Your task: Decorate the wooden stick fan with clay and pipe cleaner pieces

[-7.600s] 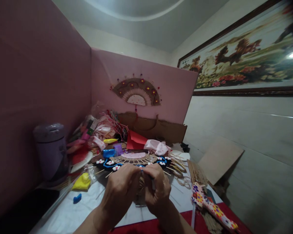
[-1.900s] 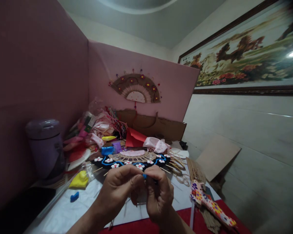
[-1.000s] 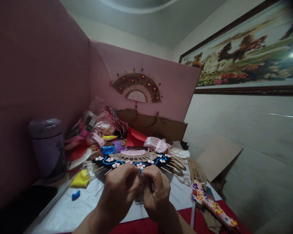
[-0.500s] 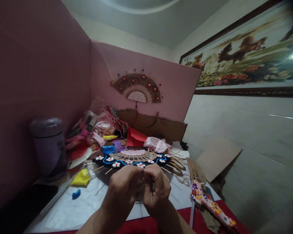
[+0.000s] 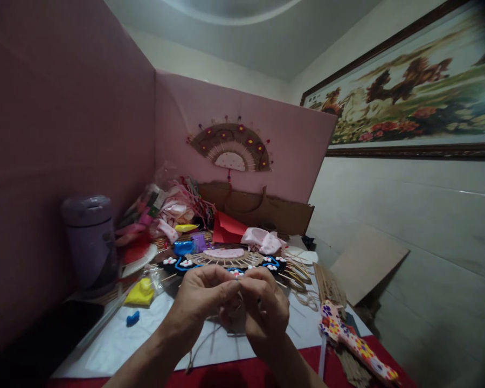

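Observation:
Both my hands meet in the middle, in front of a black craft fan (image 5: 222, 262) with white flowers, blue wavy lines and thin ribs. My left hand (image 5: 204, 296) is closed, thumb and forefinger pinching at the tips. Against it, the fingertips of my right hand (image 5: 264, 304) press together. A tiny blue bit of clay (image 5: 237, 278) shows between them, mostly covered by the fingers. Left of my hands, a blue lump of clay (image 5: 132, 318) lies on white paper (image 5: 105, 350), below a yellow clay packet (image 5: 140, 292).
A lilac bottle (image 5: 89, 245) stands at the left by a dark flat object (image 5: 52, 339). Ribbons and yarn (image 5: 178, 205) pile up behind. Red paper (image 5: 228, 228) lies past the fan. A flower-patterned shape (image 5: 355, 342) rests on cardboard strips at right. A finished fan (image 5: 230, 148) hangs behind.
My hands have shifted slightly; the left fingers are straighter and the right hand has turned, with the fingertips still together. The whole view has moved a little, so things sit further right.

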{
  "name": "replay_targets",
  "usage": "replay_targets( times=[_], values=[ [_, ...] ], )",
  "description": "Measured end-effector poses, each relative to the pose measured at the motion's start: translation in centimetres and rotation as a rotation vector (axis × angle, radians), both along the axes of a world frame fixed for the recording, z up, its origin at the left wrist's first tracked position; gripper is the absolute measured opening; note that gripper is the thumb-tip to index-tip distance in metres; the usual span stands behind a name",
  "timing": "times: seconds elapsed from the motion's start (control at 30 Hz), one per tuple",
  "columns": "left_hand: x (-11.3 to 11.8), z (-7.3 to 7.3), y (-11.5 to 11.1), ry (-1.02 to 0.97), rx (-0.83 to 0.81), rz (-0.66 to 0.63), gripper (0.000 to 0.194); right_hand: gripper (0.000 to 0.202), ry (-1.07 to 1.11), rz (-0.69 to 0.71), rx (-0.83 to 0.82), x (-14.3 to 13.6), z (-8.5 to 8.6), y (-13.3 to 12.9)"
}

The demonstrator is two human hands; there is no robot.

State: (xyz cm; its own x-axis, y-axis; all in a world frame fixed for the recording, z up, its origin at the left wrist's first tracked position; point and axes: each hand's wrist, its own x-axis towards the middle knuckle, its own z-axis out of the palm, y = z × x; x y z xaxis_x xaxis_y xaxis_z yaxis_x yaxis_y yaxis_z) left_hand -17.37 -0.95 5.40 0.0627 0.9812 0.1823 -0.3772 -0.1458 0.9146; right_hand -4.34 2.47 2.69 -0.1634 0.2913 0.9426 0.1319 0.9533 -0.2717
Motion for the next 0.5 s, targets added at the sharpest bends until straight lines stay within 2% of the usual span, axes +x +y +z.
replay_targets(
  times=[0.1,0.33,0.5],
  values=[
    [0.07,0.16,0.00,0.009,0.000,0.024,0.026,0.028,0.015,0.003,-0.002,-0.16,0.05,0.12],
    [0.13,0.55,-0.12,0.050,-0.008,0.131,0.023,0.020,-0.014,-0.097,-0.017,-0.23,-0.08,0.33],
    [0.12,0.34,-0.16,0.148,0.062,0.185,0.022,0.016,-0.022,-0.148,-0.028,-0.19,-0.09,0.57]
  ],
)
